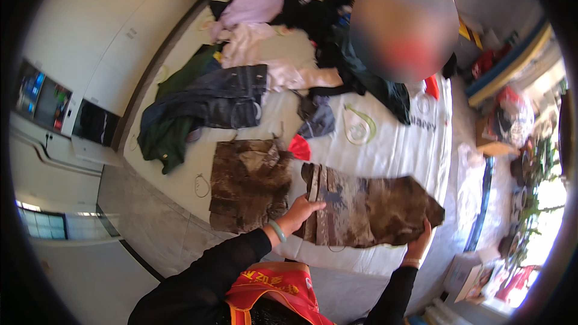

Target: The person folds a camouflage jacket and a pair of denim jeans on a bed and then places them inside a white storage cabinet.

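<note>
A brown mottled garment, folded into a rough rectangle, is stretched between my hands at the near edge of the bed. My left hand grips its left edge, thumb on top and the other fingers mostly underneath. At the lower right corner my right hand is closed on the cloth, its fingers partly hidden. Just left of it a second brown mottled garment lies flat on the white bedsheet. A small red piece of cloth lies between the two, a little farther away.
Dark jeans, a dark green garment, a pale pink garment and a lilac garment are heaped farther back. Another person, blurred, is at the far right. White cabinets line the left; a cardboard box stands right.
</note>
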`<state>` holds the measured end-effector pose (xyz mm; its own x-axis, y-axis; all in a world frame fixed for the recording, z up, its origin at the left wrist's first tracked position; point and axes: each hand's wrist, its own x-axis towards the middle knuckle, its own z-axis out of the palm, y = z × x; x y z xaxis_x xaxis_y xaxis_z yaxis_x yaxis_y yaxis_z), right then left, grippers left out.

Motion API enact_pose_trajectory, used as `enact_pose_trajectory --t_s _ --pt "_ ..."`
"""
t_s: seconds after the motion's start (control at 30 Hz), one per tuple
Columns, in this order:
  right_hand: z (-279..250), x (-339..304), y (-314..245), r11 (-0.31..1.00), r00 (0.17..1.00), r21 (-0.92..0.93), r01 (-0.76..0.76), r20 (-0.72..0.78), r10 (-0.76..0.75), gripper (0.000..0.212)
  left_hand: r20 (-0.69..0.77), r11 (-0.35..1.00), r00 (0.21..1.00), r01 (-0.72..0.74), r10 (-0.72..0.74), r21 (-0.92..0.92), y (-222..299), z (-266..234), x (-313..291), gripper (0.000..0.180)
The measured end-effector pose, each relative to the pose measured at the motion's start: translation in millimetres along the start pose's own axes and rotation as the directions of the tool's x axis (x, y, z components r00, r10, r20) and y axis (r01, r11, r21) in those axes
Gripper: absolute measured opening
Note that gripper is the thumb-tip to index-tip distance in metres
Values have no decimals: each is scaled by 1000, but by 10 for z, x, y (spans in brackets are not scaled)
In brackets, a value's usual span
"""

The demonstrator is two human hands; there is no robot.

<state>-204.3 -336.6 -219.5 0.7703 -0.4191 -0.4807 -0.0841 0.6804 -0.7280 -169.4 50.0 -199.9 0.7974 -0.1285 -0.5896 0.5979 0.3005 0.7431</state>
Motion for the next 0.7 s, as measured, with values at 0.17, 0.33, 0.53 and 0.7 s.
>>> enact_pose_trajectory --t_s 0.17,0.33,0.53,0.7 --pt "788 -838 -87 994 986 -113 6 166 13 38 -21 997 1000 -15 13 -70 576 -806 -1132 31" --pt "2242 -1588 201 981 896 -186 52 443 36 37 -184 946 962 -239 200 -219 1064 -1829 -2447 35" --pt "4403 -3101 1154 966 701 -250 58 700 139 35 -533 829 759 -531 374 -175 1516 -3267 -4230 40" --pt "5692 -4273 2058 965 462 -261 2 856 231 32 -708 681 527 -727 469 -91 1614 -4117 -5476 37"
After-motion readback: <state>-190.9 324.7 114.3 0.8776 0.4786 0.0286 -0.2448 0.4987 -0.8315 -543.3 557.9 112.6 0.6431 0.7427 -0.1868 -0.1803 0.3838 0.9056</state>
